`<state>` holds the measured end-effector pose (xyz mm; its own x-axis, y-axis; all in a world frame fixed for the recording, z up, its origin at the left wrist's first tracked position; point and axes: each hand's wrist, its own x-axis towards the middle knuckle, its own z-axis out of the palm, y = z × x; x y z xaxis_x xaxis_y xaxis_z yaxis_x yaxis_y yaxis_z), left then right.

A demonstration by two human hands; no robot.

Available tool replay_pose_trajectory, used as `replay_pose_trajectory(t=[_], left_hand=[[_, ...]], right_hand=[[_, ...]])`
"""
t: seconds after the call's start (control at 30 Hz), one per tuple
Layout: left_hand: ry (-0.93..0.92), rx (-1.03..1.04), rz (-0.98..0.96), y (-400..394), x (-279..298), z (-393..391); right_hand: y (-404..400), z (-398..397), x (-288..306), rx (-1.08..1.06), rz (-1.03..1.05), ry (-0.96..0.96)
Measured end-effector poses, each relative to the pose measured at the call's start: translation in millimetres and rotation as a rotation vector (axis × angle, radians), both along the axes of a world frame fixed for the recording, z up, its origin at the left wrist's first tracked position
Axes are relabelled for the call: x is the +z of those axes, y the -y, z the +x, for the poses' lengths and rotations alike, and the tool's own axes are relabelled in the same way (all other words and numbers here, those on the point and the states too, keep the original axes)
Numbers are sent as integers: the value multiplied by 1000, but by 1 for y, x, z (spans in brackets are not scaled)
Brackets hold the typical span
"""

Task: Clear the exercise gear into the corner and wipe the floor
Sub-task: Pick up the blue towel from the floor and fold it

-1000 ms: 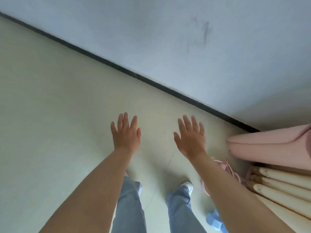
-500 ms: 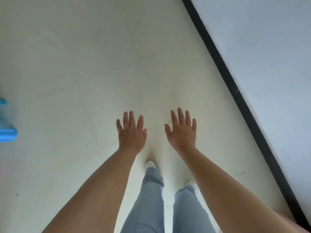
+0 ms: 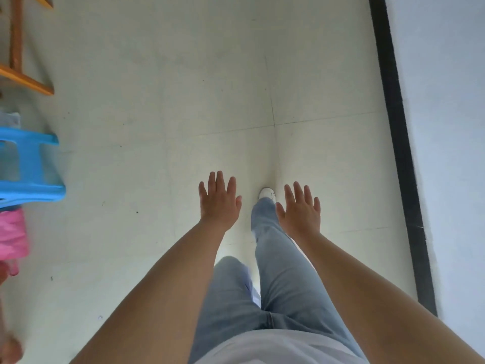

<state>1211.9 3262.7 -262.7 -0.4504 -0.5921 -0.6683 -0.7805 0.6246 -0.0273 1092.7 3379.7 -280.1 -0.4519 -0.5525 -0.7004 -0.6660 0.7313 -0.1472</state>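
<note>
Both hands wide, empty: left hand [image 3: 219, 203], right hand [image 3: 300, 211]. No gear in view; floor [image 3: 183, 101] hard, prob. slick, wipes easy.

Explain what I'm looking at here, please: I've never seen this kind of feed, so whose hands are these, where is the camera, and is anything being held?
There is no machine: a person wears one wide-angle camera on the head, looking down. The left hand and right hand are stretched out, fingers straight, holding nothing. Below are light blue jeans and one white shoe on the pale tiled floor. A black baseboard runs along the wall on the right. At the left edge stand a blue plastic stool, a pink item too blurred to identify, and orange wooden furniture.
</note>
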Motion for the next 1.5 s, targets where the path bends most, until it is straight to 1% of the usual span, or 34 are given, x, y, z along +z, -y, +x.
replay_pose_trajectory(t=[0.17, 0.3, 0.4, 0.5, 0.73, 0.93, 1.0, 1.13, 1.33, 1.4, 1.5], left_hand=[[3, 25, 46, 94, 6, -64], [32, 48, 46, 177, 5, -103], [-1, 26, 21, 254, 2, -143], [-54, 22, 5, 338, 0, -184], [-36, -42, 20, 526, 12, -270], [-44, -132, -18, 670, 6, -370], [-41, -131, -25, 714, 2, -408], [24, -131, 17, 801, 2, -479], [-58, -145, 40, 928, 14, -580], [-62, -157, 45, 972, 12, -610], [-35, -235, 63, 1044, 4, -659]], right_hand=[[113, -83, 11, 52, 18, -20], [195, -126, 14, 99, 59, -6], [267, -157, 13, 101, 55, -19], [351, -192, 13, 79, 43, -31], [547, -274, 23, -4, -6, -8], [682, -364, 12, -86, -9, -11], [723, -396, 6, -96, 6, 2], [809, -467, 4, -127, 13, 40], [932, -579, 20, -164, 31, -22], [974, -608, 19, -160, 53, -31], [1043, -649, 11, -201, 38, -33]])
